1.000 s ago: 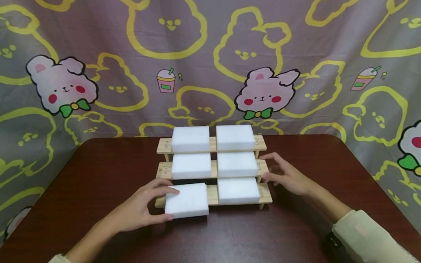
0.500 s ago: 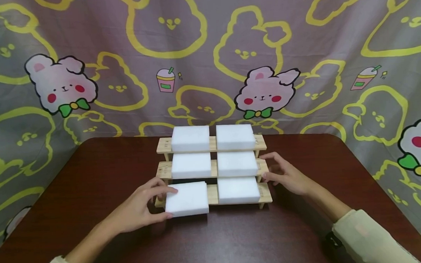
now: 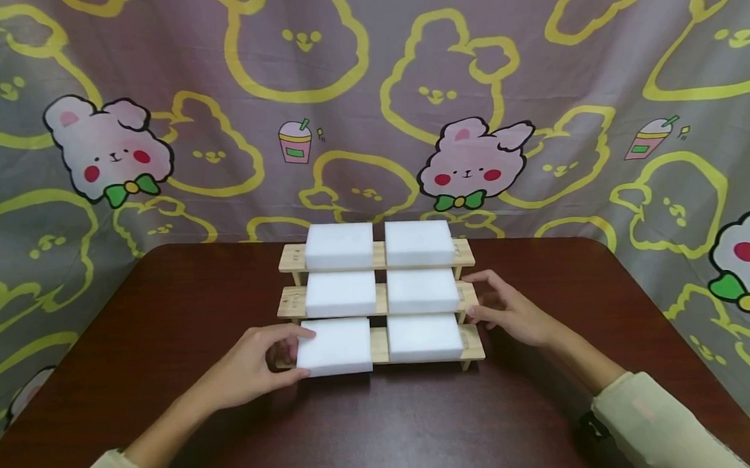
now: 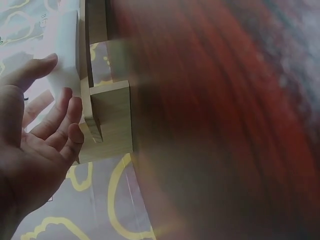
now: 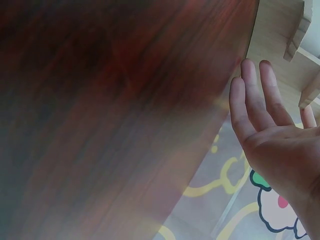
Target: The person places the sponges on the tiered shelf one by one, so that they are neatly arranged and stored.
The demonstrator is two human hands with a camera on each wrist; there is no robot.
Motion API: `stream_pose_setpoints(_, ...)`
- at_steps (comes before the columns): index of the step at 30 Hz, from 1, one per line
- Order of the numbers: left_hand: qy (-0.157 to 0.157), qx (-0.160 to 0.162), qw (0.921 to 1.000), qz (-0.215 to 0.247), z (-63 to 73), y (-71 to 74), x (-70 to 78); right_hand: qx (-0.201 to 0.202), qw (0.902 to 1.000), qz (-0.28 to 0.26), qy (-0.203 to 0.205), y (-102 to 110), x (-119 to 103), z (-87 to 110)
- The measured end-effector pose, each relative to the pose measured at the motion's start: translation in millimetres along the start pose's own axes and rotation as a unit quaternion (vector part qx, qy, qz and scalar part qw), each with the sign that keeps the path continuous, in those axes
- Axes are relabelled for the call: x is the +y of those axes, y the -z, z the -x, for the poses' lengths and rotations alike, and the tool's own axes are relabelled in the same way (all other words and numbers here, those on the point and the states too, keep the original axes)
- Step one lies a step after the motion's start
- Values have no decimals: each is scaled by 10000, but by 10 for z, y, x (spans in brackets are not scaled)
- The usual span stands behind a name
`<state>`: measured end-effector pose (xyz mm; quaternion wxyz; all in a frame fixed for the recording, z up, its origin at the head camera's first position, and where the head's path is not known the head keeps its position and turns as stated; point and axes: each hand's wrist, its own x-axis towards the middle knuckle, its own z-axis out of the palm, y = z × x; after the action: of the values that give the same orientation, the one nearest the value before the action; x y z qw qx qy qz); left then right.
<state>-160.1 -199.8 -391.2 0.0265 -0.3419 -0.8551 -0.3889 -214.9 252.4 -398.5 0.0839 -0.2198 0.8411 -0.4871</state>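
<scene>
A three-tier wooden rack carries white foam blocks, two on each tier. My left hand holds the lower-left foam block by its left end, thumb at the front corner and index finger on top. That block sits at the bottom tier, its front edge jutting slightly past the board. In the left wrist view, the same hand has its thumb and fingers about the white block. My right hand is at the rack's right end by the middle tier, fingertips touching or very near it. Its fingers look fairly straight in the right wrist view.
The rack stands on a dark reddish-brown table. A grey curtain with yellow outlines and rabbit faces hangs behind. The lower-right foam block sits beside the held one, with a gap of bare board between them.
My left hand has moved the lower-left foam block back and slightly right, onto the bottom tier, and it now lies straighter. The right hand has stayed in place.
</scene>
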Motion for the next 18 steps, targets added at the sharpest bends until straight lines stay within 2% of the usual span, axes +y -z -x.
stream_pose_setpoints(10, 16, 220, 9998, 37, -54, -34, -29, 28, 10000, -25, 24, -3, 13, 0)
stream_pose_setpoints(18, 50, 242, 9997, 39, -70, -38, -48, -4, 10000, -18, 27, 4, 8, -4)
